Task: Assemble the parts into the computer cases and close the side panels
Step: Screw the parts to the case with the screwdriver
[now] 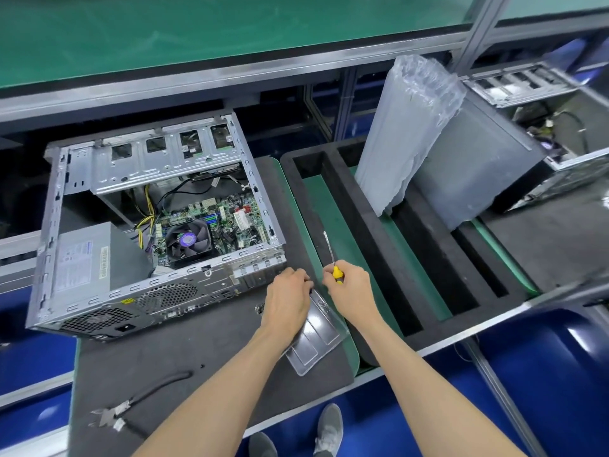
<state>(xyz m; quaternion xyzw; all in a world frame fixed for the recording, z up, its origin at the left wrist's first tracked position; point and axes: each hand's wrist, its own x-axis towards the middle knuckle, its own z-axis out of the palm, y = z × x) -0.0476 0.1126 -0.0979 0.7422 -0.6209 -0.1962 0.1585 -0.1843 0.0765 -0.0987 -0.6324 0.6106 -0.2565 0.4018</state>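
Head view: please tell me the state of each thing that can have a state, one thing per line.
Case: open, side panel off, lying on its side.
Fan: mounted inside the case.
Screwdriver: gripped by the right hand, tip pointing away.
Metal plate: flat on the mat, left hand holding its far end.
Second case: open, tilted.
Foam tray: slots mostly unfilled.
Cable: loose on the mat.

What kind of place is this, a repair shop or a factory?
Probably a computer assembly line or workshop. An open computer case lies on a padded workbench, a second case stands by black foam trays, and the right hand holds a screwdriver.
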